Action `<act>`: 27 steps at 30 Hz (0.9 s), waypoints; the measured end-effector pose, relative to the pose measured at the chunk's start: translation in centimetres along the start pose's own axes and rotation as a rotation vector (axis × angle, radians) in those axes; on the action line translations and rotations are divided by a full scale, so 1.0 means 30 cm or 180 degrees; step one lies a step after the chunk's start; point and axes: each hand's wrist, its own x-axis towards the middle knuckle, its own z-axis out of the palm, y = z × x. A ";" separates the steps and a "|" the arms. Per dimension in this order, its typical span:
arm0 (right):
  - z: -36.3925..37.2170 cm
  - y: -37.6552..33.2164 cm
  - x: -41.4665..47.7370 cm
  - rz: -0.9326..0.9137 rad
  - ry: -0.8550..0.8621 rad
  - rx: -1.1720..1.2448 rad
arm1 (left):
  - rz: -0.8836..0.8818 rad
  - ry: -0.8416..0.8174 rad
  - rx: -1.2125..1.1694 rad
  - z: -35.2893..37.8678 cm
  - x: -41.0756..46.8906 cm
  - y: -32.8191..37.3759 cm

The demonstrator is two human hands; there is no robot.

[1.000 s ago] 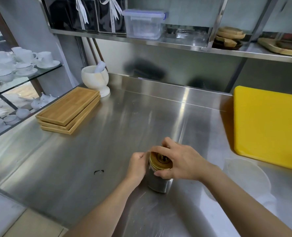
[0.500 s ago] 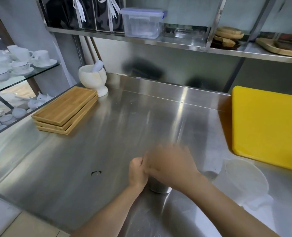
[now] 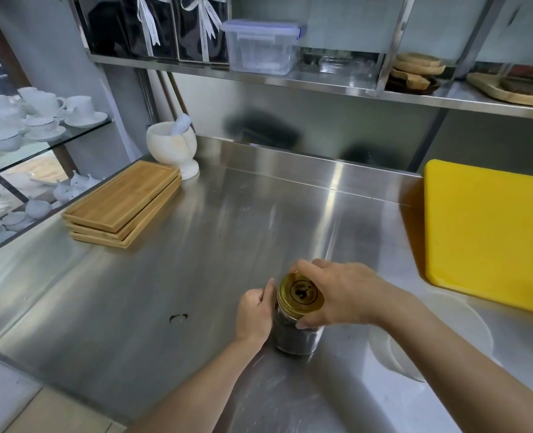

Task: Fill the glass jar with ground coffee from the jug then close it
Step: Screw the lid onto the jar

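Observation:
A glass jar (image 3: 296, 339) holding dark ground coffee stands upright on the steel counter (image 3: 196, 260), near its front. A gold lid (image 3: 301, 294) with a dark emblem sits on the jar's mouth. My left hand (image 3: 254, 314) wraps the jar's left side. From the right, my right hand (image 3: 343, 293) reaches over and grips the lid's rim with fingers and thumb. A translucent white plastic jug (image 3: 446, 332) stands just right of the jar, partly hidden behind my right forearm.
A yellow cutting board (image 3: 490, 232) leans at the right. Stacked wooden trays (image 3: 121, 204) and a white mortar with pestle (image 3: 173, 145) sit at the back left. A small dark coffee smear (image 3: 178, 317) marks the counter. A shelf above holds a plastic box (image 3: 260, 46).
My right hand has turned on the lid, blurring half a second ago, and now grips its rim from the right so the lid top shows. The left hand stays on the jar.

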 end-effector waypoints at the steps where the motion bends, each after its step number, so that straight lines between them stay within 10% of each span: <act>1: 0.006 -0.017 -0.002 0.0183 0.0085 -0.0165 | -0.0001 0.0036 0.0015 0.004 -0.004 0.003; 9: 0.009 -0.126 -0.002 0.1123 0.0177 -0.0292 | -0.0054 0.0065 -0.0211 0.014 -0.026 -0.014; 16: -0.057 -0.011 0.006 -0.0295 -0.0743 0.0172 | -0.0057 -0.0095 -0.0006 -0.003 -0.019 -0.008; 27: -0.011 -0.088 0.020 0.0367 0.0361 -0.0718 | -0.0137 -0.0161 -0.0247 0.006 -0.020 -0.015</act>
